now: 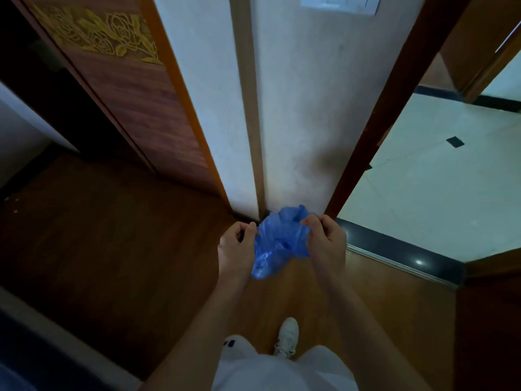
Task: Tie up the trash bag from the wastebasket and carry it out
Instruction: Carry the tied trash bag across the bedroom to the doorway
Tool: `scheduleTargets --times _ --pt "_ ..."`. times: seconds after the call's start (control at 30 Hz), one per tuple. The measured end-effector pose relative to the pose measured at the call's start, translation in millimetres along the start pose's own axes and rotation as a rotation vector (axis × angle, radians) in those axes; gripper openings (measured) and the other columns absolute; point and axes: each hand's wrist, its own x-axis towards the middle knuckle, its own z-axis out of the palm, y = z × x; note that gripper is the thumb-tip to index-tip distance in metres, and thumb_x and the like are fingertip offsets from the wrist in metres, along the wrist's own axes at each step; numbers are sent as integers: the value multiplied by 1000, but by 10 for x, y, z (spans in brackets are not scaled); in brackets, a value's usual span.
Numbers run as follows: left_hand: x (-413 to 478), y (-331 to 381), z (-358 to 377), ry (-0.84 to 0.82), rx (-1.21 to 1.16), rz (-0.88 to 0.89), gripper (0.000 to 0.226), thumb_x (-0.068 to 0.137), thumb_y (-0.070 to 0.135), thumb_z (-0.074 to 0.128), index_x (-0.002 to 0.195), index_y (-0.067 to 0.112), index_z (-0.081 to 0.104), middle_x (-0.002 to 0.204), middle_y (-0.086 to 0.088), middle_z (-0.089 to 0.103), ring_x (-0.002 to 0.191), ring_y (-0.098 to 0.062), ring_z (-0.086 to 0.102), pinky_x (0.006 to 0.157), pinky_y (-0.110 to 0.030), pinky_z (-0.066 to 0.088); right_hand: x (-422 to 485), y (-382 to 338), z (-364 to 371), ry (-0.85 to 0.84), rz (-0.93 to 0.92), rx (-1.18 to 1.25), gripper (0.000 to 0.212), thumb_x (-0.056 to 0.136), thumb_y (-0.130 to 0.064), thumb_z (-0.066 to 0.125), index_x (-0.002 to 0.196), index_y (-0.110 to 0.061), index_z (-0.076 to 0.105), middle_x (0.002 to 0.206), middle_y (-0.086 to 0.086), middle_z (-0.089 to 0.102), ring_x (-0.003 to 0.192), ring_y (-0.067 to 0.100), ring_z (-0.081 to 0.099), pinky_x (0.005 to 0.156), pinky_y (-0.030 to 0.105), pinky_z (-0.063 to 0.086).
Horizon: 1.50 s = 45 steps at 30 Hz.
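A crumpled blue plastic trash bag [277, 241] hangs between both hands at the middle of the view, above the wooden floor. My left hand [236, 244] pinches its left edge with closed fingers. My right hand [324, 235] grips its upper right edge. The bag's lower end droops toward my left wrist. No wastebasket is in view.
A white wall [296, 108] with a wooden strip stands straight ahead. A brown wardrobe door [135, 103] with gold flowers is at the left. An open doorway at the right leads over a dark threshold [394, 249] onto pale tiles [439, 187]. My white shoe [287, 337] is below.
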Motion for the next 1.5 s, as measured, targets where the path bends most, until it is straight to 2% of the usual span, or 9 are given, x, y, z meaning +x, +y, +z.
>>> scheduleTargets --times 0.1,0.27,0.43,0.53,0.63,0.77,0.87,1.27,1.5 --pt "204 160 177 21 -4 -9 23 97 26 54 84 12 67 73 0 64 65 -8 56 55 -14 40 307 -36 -20 11 -15 -9 24 96 -17 59 73 -11 63 57 -6 49 55 12 46 52 26 38" --pt "551 279 363 56 20 -13 21 98 27 51 89 14 64 78 2 63 71 -9 57 56 -11 40 707 -63 -12 31 -114 -102 21 99 -18 55 83 -8 64 64 -4 53 57 4 51 53 15 41" --pt "811 276 474 11 47 -5 22 99 31 49 83 22 60 77 0 63 72 -13 59 62 -26 42 853 0 -8 32 -132 -282 18 101 -21 53 87 -10 59 69 -3 53 62 -2 54 53 10 43" --pt "932 207 540 -10 44 -1 22 99 34 51 82 24 60 76 0 63 72 -16 60 62 -27 45 920 84 -1 62 -130 -337 15 100 -21 55 88 -12 57 71 -1 56 64 3 57 53 16 46" --pt "1045 74 615 -33 53 -13 21 97 35 51 80 28 59 76 0 63 73 -18 63 60 -31 50 975 250 31 93 -96 -375 10 99 -25 57 91 -20 56 74 1 62 67 14 63 58 33 55" --pt "1240 -109 738 -70 62 -15 21 98 26 52 81 20 61 72 -1 63 65 -9 58 61 -24 48 1119 487 149 90 -48 -382 8 99 -25 57 91 -25 56 75 -3 63 68 12 64 56 31 56" --pt "1472 -365 888 -85 99 6 20 97 19 55 79 16 62 70 0 62 63 -6 56 57 -13 42 1297 767 272 99 25 -328 9 99 -27 55 91 -29 56 80 -5 64 74 6 64 60 27 56" --pt "2705 -2011 1925 -31 166 106 17 92 20 61 76 14 64 66 -3 63 69 -18 59 55 -17 44 2483 2649 793 218 48 -270 5 97 -21 60 94 -16 62 77 -11 59 71 -9 58 64 9 46" --pt "3110 -2444 2296 -90 213 115 22 90 20 65 69 15 60 59 4 56 56 -2 50 55 -11 39 2853 3349 987 207 47 -392 8 98 -27 57 91 -22 58 77 -15 56 70 -1 55 62 9 40"
